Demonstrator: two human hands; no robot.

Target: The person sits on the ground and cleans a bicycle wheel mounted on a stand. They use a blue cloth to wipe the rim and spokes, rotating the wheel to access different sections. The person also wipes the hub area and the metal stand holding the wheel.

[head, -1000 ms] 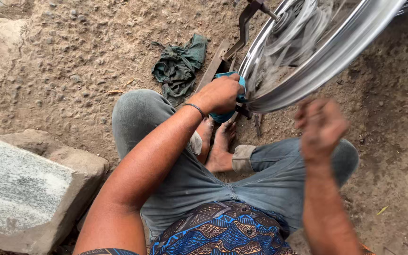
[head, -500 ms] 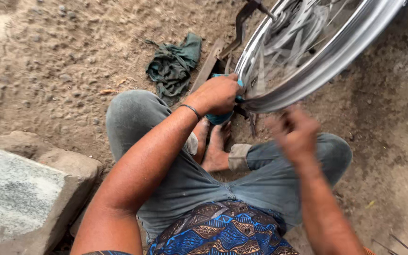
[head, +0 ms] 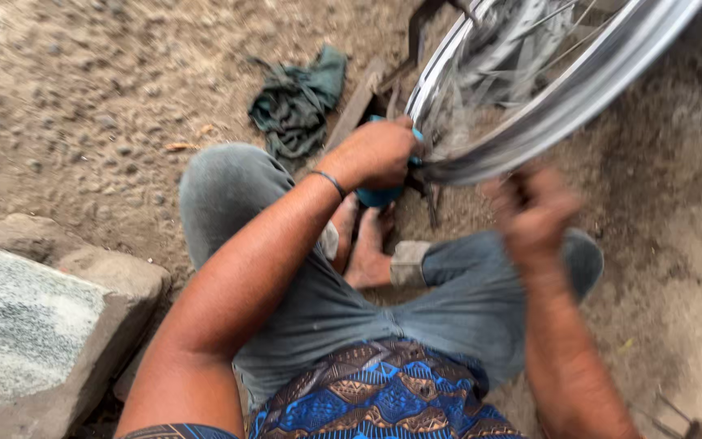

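Observation:
I sit cross-legged on bare dirt in front of a shiny metal wheel rim point(head: 578, 89) with spokes, which is blurred by spinning. My left hand point(head: 375, 150) grips a blue object point(head: 379, 195), pressed against the lower left edge of the rim. My right hand point(head: 534, 211) is blurred, just below the rim's bottom edge, fingers curled; whether it holds anything is unclear. My bare feet point(head: 363, 244) rest under the rim.
A crumpled dark green rag point(head: 294, 102) lies on the dirt beyond my left knee. A wooden piece point(head: 359, 102) and a dark metal stand point(head: 428, 20) support the wheel. A large grey stone block point(head: 30, 325) sits at my left.
My right hand has moved left and down along the rim's bottom edge while the wheel keeps spinning. My left hand stays with the blue object against the rim.

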